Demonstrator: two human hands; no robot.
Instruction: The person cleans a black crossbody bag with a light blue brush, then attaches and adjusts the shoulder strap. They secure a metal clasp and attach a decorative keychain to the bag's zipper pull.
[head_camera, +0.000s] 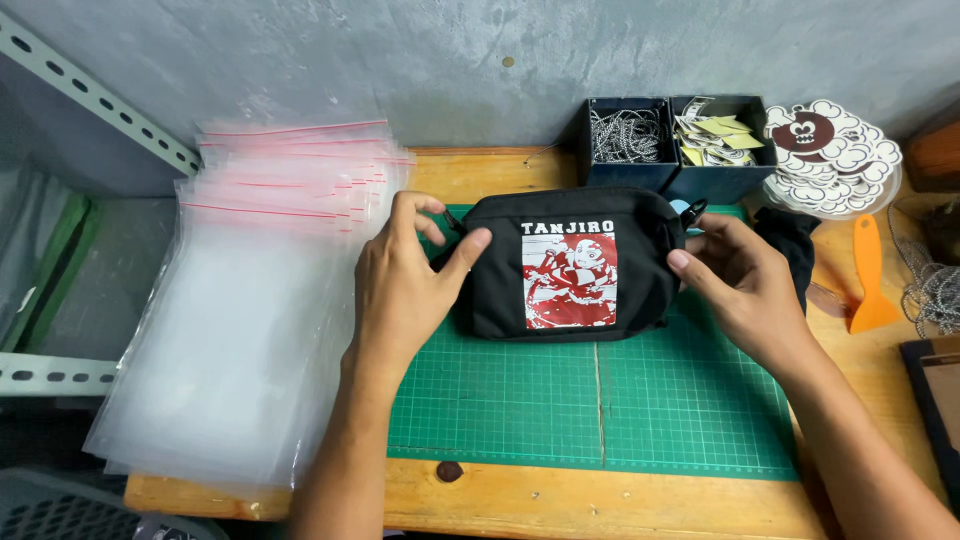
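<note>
Both hands grasp the black pouch (570, 265) on the green mat (600, 400): left hand (405, 285) at one end; right hand (740, 280) at the other. Bags (250, 300) overhang the tabletop's left edge; a nudge from the left forearm could probably slide them off.

A pouch (570, 265) is lying at the centre of the frame, on the upper part of a cutting mat (600, 400) that is covering the middle of a table (600, 510). The left hand (405, 285) is touching the pouch's left end, the right hand (745, 285) its right end. A stack of zip bags (250, 290) is spreading over the left of the frame — overhanging the table's left edge. Two open boxes (675, 140) are sitting side by side at the upper right, behind the pouch, against the wall. A pile of stickers (835, 155) is lying right of them, and a scraper (870, 275) is resting below that pile — right of the mat.
</note>
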